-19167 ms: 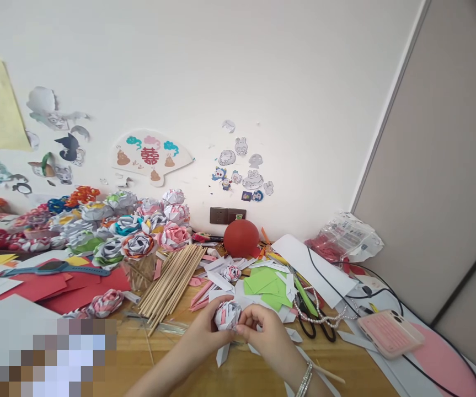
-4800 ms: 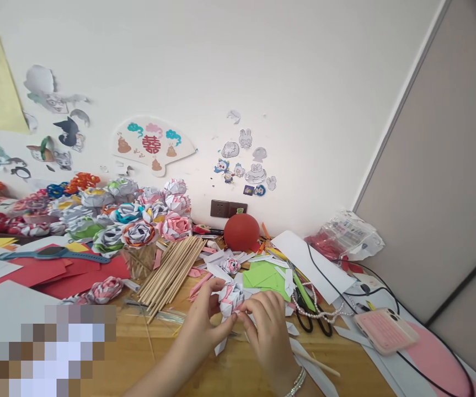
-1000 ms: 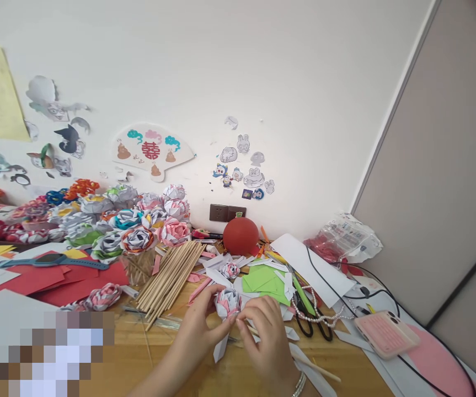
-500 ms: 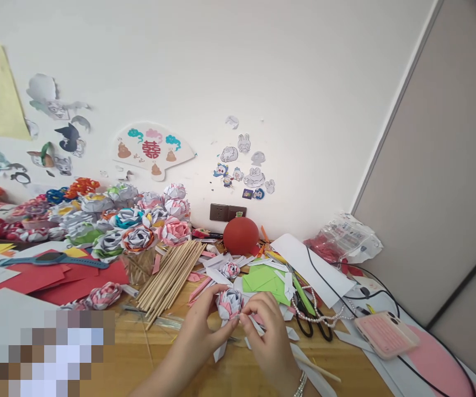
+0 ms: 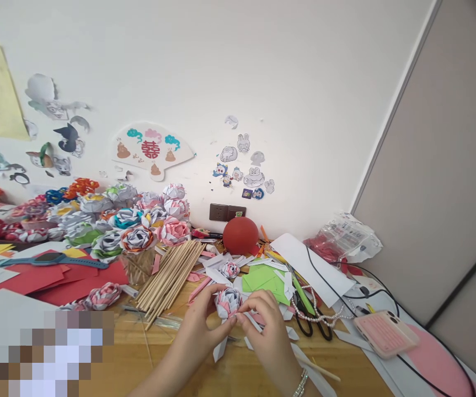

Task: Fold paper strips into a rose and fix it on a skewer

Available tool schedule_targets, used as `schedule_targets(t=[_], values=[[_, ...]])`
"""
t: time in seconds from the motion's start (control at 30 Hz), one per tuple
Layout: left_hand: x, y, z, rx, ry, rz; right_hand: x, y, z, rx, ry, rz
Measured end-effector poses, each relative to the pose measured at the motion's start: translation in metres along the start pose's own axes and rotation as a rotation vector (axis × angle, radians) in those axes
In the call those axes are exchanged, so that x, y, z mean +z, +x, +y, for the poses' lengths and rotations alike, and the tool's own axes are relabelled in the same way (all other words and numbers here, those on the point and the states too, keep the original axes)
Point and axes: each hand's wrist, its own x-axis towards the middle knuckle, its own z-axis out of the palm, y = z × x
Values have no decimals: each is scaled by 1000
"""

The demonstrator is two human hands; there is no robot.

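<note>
A pink-and-white paper flower [image 5: 228, 302] is held between my two hands above the wooden table. My left hand [image 5: 207, 317] curves round its left and near side, thumb below and index finger above. At the flower's right edge, my right hand [image 5: 260, 322] pinches with thumb and index finger; the petal edge there is too small to make out clearly. Just behind lies a smaller pink-and-white paper flower [image 5: 230, 269] among white paper strips. Green paper sheets [image 5: 265, 282] are to the right of it.
Wooden sticks [image 5: 171, 278] lie in a bundle left of my hands. Many finished paper flowers [image 5: 132, 219] crowd the back left. Black-handled scissors [image 5: 304, 317], a bead string [image 5: 324, 318] and a pink phone [image 5: 385, 332] are at right. A red ball [image 5: 240, 235] sits by the wall.
The flower has turned slightly and shifted a little to the left in my fingers. My right fingertips have moved slightly left along its edge.
</note>
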Motion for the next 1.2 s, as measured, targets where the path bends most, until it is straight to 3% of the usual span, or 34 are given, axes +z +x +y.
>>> schedule_targets(t=[0.17, 0.43, 0.7, 0.87, 1.03, 1.2], values=[[1, 2, 2, -39, -151, -71, -1, 1, 1, 40, -6, -22], [2, 4, -5, -67, -263, -81, 0, 1, 3, 57, 46, -21], [2, 0, -2, 12, -206, -111, -8, 1, -3, -87, 41, 88], [2, 1, -3, 29, -209, -143, -7, 0, 0, -81, -16, 148], [2, -1, -1, 33, -289, -182, -6, 0, -1, -114, -42, 120], [2, -5, -1, 70, -152, -138, -5, -3, -3, -92, -41, 53]])
